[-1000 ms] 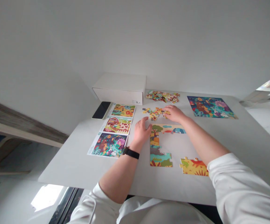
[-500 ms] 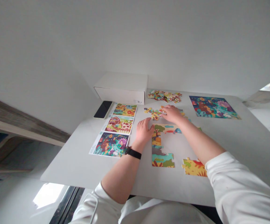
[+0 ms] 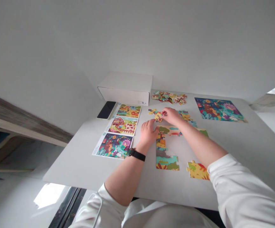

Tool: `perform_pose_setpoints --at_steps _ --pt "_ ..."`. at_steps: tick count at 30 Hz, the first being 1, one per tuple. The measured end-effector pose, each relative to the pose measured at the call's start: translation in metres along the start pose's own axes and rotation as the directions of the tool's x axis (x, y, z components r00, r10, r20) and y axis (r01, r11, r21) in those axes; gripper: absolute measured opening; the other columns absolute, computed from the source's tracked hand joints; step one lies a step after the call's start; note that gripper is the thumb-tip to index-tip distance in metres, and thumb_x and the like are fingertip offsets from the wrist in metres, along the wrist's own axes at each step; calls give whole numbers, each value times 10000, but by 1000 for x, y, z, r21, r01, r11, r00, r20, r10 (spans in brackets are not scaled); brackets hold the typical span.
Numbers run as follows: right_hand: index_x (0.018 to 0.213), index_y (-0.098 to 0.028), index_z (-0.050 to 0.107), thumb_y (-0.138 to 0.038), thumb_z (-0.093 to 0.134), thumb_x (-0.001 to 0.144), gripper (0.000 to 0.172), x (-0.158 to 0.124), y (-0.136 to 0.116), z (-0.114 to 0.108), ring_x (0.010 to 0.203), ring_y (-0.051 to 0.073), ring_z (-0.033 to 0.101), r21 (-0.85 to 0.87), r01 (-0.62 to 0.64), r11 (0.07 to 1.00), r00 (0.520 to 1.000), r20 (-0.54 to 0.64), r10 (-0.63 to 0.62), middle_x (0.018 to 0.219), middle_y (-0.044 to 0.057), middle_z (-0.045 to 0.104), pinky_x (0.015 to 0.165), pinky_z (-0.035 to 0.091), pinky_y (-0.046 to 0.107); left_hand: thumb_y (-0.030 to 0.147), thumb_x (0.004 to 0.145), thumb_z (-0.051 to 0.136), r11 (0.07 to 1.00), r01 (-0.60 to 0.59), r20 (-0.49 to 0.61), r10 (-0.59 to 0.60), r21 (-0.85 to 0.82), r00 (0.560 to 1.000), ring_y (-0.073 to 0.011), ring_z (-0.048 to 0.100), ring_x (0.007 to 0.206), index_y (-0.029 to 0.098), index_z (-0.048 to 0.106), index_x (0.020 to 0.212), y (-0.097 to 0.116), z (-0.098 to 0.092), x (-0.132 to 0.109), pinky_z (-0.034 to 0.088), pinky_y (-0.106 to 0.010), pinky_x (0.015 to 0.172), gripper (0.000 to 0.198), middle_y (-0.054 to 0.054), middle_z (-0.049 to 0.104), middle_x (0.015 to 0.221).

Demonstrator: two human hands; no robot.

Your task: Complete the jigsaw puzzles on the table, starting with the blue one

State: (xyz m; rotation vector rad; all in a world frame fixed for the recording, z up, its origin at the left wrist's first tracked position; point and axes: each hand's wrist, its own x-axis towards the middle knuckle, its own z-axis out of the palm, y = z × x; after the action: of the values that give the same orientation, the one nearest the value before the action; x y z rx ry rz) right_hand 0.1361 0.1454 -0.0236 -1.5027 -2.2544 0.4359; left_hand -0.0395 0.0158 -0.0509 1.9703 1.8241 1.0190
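Right grip (image 3: 171, 116) has shifted left | clenched on puzzle pieces (image 3: 158, 116), partly hidden under its fingers | left grip (image 3: 147, 133) open, just beside assembled puzzle strip (image 3: 167, 130)

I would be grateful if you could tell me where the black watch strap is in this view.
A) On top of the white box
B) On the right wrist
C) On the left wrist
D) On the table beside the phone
C. The black watch strap is fastened around the left wrist, just behind the left hand.
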Motion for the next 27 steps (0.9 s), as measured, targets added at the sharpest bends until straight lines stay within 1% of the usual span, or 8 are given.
perform_pose_setpoints --at_steps 4,7,9,13,16,21,24,27 --pt "1037 -219 758 -218 750 927 110 13 -8 3 864 170 729 214 -47 976 999 -7 50 973 26 796 853 565 293 191 957 668 1000 -3 -2 3 -28 1000 -290 665 1299 237 612 1351 0 -1 0 505 -465 1147 401 -116 728 1353" --pt "1101 -217 767 -198 656 990 159 21 -4 -4 900 171 739 242 -81 967 993 -69 100 1042 43 810 889 576 303 192 957 661 1000 -10 -8 10 -30 1000 -292 654 1322 239 607 1369 -1 0 0 498 -473 1162 418 -116 716 1387" --pt "1124 -215 781 -178 627 1005 198 22 3 -11 940 180 749 190 -121 974 988 -76 137 1093 58 818 925 575 315 197 955 659 1000 -17 -8 17 -19 1000 -296 650 1328 243 607 1378 -1 1 0 496 -482 1165 429 -116 713 1394" --pt "1205 -208 799 -165 637 1005 261 17 12 -18 1056 205 763 51 -153 987 987 58 151 1175 89 821 979 565 310 187 943 663 999 -50 -5 50 7 999 -302 651 1316 229 616 1376 -3 3 -1 492 -484 1165 437 -121 720 1390" --pt "1289 -216 785 -206 673 999 312 12 8 -16 1102 225 756 -51 -89 995 988 122 95 1251 101 801 1011 556 317 173 929 670 997 -70 -7 71 32 997 -304 642 1321 210 617 1368 -3 4 -1 482 -475 1172 444 -130 719 1392" --pt "1318 -221 784 -318 781 944 386 8 -2 -7 1177 269 725 -182 14 983 989 149 14 1341 137 739 1074 532 346 180 930 670 994 -47 -27 50 101 998 -315 633 1313 185 614 1353 -3 5 -4 465 -477 1177 426 -147 719 1354" --pt "1337 -222 774 -364 821 913 449 6 -3 -5 1232 291 699 -232 34 972 986 165 5 1349 148 717 1110 513 360 193 941 664 991 -46 -26 49 125 998 -316 629 1308 198 613 1347 -2 5 -6 454 -477 1178 410 -141 718 1336" --pt "1382 -209 744 -350 826 908 501 5 -3 -5 1250 291 688 -250 31 968 986 166 12 1363 154 703 1128 502 359 201 946 660 991 -41 -17 44 130 999 -312 637 1281 213 623 1327 -1 4 -6 454 -472 1168 383 -127 727 1302"
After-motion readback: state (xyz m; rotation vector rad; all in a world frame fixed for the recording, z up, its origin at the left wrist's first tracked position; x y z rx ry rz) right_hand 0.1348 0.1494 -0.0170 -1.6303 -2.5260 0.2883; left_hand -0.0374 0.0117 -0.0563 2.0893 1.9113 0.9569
